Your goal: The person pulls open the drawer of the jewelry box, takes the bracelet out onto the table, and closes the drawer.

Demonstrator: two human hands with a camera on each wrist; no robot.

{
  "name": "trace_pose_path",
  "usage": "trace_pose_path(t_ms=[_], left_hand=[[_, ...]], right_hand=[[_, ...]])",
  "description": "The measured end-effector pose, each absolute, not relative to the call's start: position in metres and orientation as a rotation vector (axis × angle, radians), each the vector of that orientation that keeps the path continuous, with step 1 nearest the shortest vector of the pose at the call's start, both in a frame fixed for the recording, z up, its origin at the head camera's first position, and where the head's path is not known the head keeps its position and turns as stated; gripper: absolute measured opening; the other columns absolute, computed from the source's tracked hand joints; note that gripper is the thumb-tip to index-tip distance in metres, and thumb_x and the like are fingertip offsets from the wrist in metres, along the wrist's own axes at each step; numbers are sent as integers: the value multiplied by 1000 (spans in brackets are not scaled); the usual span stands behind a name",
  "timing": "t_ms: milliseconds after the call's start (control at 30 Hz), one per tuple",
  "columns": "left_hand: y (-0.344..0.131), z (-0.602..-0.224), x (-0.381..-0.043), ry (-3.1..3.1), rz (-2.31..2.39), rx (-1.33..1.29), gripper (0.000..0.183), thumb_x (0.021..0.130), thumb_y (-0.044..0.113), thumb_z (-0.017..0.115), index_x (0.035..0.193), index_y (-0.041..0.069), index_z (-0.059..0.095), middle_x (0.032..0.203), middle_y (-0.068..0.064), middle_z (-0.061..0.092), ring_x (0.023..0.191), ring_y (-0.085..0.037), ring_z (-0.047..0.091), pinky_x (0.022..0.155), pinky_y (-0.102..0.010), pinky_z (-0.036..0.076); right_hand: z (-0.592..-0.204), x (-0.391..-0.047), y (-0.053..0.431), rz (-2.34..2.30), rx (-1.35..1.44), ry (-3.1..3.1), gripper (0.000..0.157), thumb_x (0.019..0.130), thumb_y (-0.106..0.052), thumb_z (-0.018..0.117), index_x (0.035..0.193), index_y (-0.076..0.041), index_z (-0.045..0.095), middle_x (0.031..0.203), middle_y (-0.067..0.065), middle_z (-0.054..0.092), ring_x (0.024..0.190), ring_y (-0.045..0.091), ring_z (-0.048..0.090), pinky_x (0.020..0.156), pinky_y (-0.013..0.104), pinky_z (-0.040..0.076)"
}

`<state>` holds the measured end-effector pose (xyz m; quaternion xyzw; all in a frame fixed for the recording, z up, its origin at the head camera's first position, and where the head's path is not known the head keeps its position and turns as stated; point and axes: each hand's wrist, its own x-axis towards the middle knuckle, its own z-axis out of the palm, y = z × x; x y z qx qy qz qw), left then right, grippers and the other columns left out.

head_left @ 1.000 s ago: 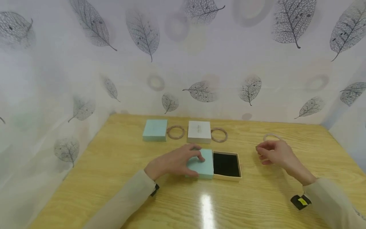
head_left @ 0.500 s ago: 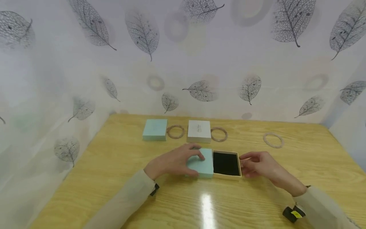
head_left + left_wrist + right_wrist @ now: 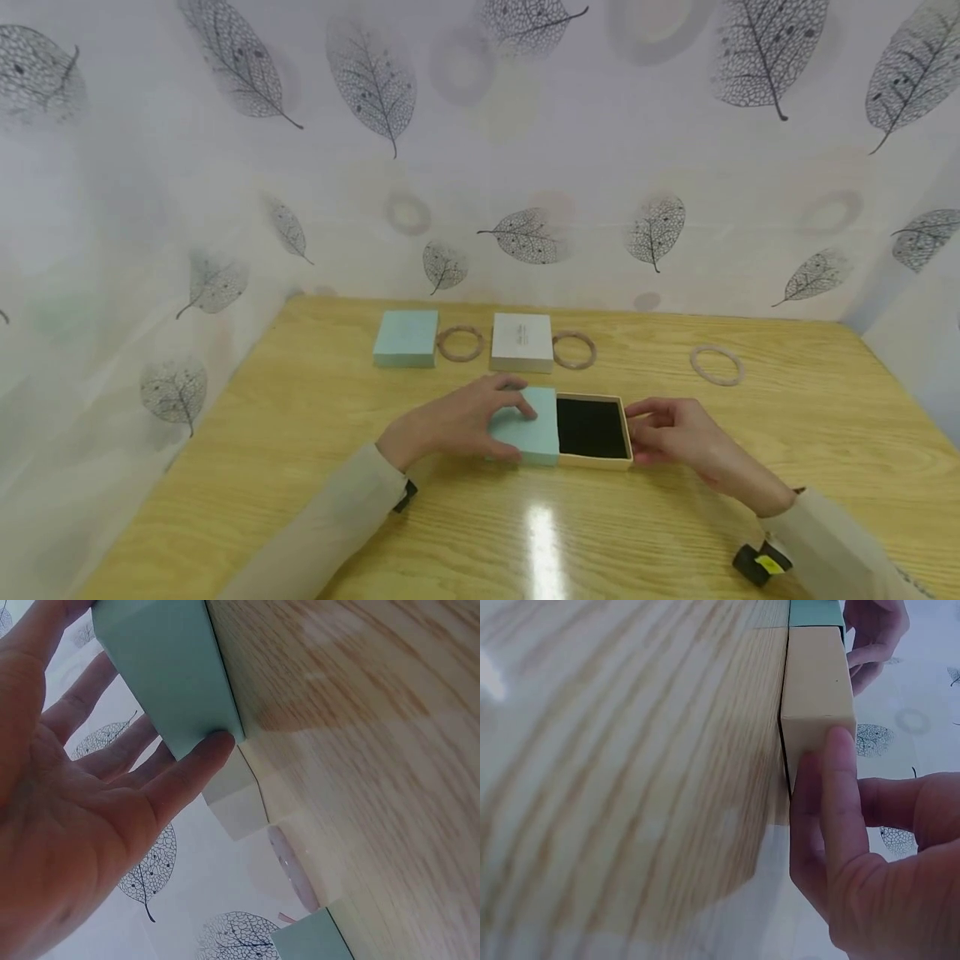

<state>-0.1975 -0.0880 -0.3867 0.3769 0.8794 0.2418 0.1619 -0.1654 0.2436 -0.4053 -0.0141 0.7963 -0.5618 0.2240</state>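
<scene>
In the head view a mint-green box sleeve [image 3: 528, 427] lies in the middle of the table, with a cream drawer [image 3: 596, 462] sticking out of its right side. Black padding [image 3: 592, 427] lines the drawer. My left hand [image 3: 457, 425] grips the sleeve, thumb on the near side and fingers across the top and far side. My right hand [image 3: 678, 437] is at the drawer's right end. Seen from the right wrist, its nearly straight fingers [image 3: 842, 795] press against the cream end face. No object shows between the right fingers and thumb.
Behind stand a second mint box [image 3: 406, 338] and a white box [image 3: 522, 342], each with a pinkish bangle [image 3: 461, 358] to its right. Another pale bangle [image 3: 717, 380] lies apart at the back right. A leaf-printed cloth [image 3: 360, 242] bounds the wooden table [image 3: 420, 533].
My right hand has moved left from beside the pale bangle to the drawer's end, uncovering the bangle. My left hand keeps its hold on the sleeve.
</scene>
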Motion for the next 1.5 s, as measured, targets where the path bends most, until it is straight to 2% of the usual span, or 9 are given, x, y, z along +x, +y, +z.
trace_pose_path(t_ms=[1500], left_hand=[[-85,-385,-197,2513,703,1014,43,87,33,83,126,20,70,161,-10,41,148,-32,40,121,-47,39]], right_hand=[[-399,-160,225,-1698,-11,2223,42,99,2,55,138,15,50,95,6,66,83,14,72,74,32,64]])
